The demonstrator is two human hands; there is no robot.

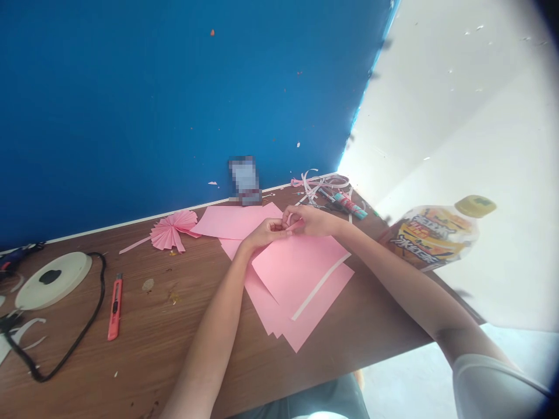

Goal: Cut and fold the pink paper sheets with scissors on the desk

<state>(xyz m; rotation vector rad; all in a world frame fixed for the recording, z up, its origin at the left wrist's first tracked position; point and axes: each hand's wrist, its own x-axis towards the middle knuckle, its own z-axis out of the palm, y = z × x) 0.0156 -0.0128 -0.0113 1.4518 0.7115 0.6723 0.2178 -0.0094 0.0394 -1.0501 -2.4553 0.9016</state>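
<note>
Over a pile of pink paper sheets (301, 334), my left hand (268, 231) and my right hand (311, 220) meet with fingertips pinched. Between them is the far edge of the top pink paper sheet (301, 267); a small raised pink piece shows at the fingers, its exact shape partly hidden. A white strip (321, 286) runs along the sheet's near right side. Another pink sheet (227, 221) lies at a slant behind my left hand. Farther left rests a pleated pink paper fan (172, 228) with a thin pink strip trailing from it.
A red box cutter (115, 306), a round white disc (55, 281) and a black cable (102, 285) lie on the left. A blurred phone-like object (246, 180) leans on the blue wall. Paper scraps (321, 183) and a tube (350, 206) sit back right, near a large yellow-capped bottle (432, 235).
</note>
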